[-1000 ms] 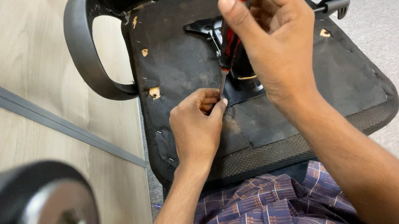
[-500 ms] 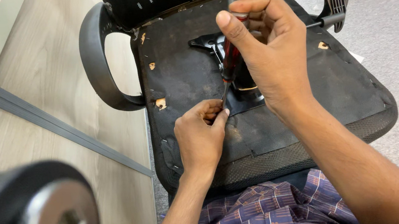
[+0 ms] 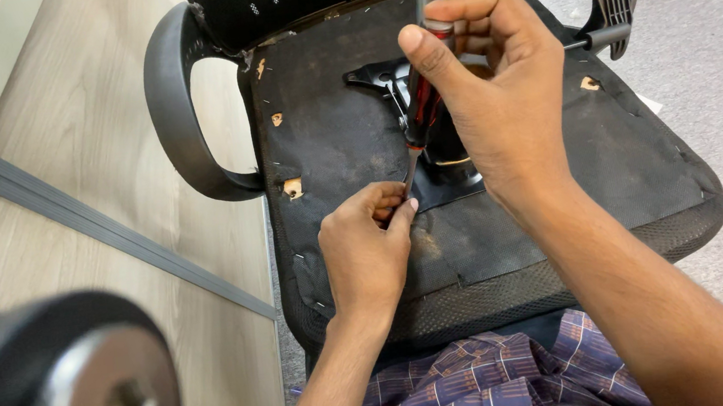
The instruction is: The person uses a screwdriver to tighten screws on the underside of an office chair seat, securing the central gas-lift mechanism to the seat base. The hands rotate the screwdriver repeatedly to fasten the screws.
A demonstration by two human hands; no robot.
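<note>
Here, mid-frame, the right hand grips a red-handled screwdriver, the left hand's fingers pinching its tip against the upturned chair seat; seemingly seating it, steady downward pressure needed.

chair underside: black fabric, tan patches at torn holes | armrest: glossy black | screwdriver: red-and-black handle; silver shaft | trousers: purple plaid with orange lines | floor: pale wood grain; grey strip | castor: black; silver hub
</note>
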